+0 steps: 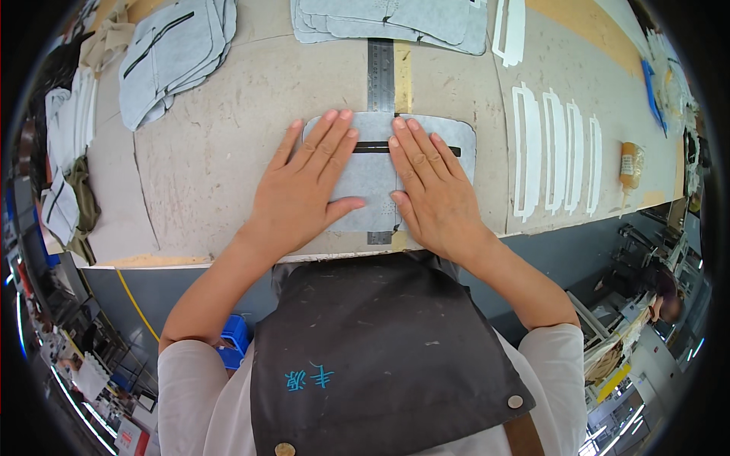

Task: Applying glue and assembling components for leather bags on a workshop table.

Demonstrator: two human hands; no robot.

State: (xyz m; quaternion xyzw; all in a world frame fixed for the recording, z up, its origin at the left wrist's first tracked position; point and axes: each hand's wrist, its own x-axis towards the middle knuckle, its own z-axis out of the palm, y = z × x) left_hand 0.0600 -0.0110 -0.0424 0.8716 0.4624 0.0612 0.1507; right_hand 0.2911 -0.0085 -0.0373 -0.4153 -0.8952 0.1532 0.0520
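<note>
A light blue-grey panel (367,180) with rounded corners and a black-edged slit lies flat near the table's front edge. My left hand (300,182) rests on its left part, fingers stretched out and thumb spread. On its right part lies my right hand (439,182), palm down with straight fingers, partly covering the slit. Beneath the panel runs a steel ruler (381,72), showing beyond the far edge and a little at the near edge. A yellowish strip (403,76) lies along the ruler's right side. Both palms hide parts of the panel.
Stacked matching panels (179,57) lie far left, and another stack (391,19) at the far middle. Several white slotted frames (526,152) are lined up on the right, beside an amber glue bottle (630,167). A blue tool (652,95) lies beyond it. Cloth pieces (72,125) hang at the left edge.
</note>
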